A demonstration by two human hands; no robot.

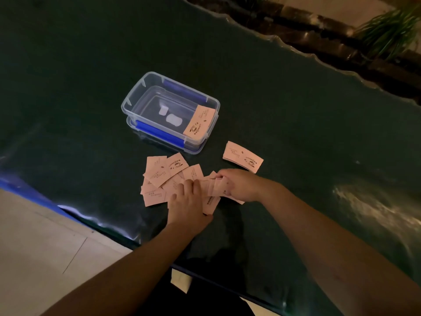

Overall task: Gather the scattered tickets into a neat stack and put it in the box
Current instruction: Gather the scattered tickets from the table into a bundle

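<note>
both bare forearms reach forward over the dark green glossy counter [296, 110]. the left hand [185, 201] lies palm down, fingers [189, 187] spread flat and released, pressing on the scattered pale pink paper tickets [159, 176] that overlap in a loose fan just in front of the box. the right hand [239, 184] is turned inward beside it, fingers curled and grasping a small bunch of gathered tickets [216, 185] by their edge. the clear plastic box with blue clip handles [136, 96] stands open beyond the hands, with one pink ticket [200, 123] leaning inside its right end. a small neat stack of pink tickets [242, 156] lies on the counter to the right of the box, apart from it.
</note>
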